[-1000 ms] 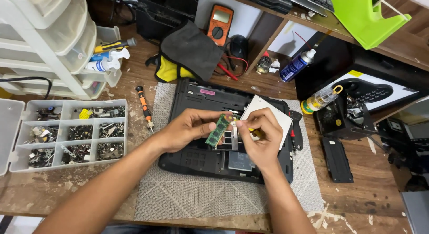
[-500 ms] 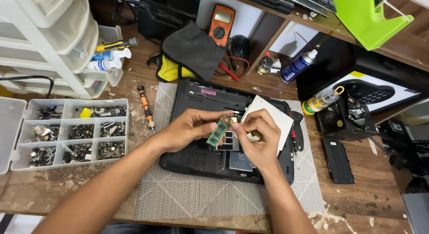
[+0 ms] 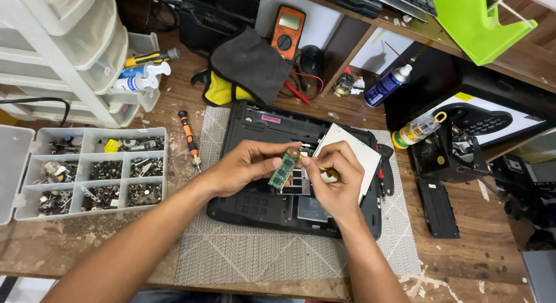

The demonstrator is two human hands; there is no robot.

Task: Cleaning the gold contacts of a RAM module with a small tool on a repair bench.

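Above the opened laptop, both hands pinch a green memory module.

— What's all that sitting on?

— A worn wooden workbench, scratched and flecked with pale chips. A grey woven mat lies across the middle, and the black laptop base rests on the mat.

— And to the left?

— A clear compartment box of screws and small parts, directly on the wood, with an orange-handled screwdriver between it and the mat. White plastic drawers stand behind.

— The right side?

— A flat black panel lies near the mat's edge, a blue spray can farther back.
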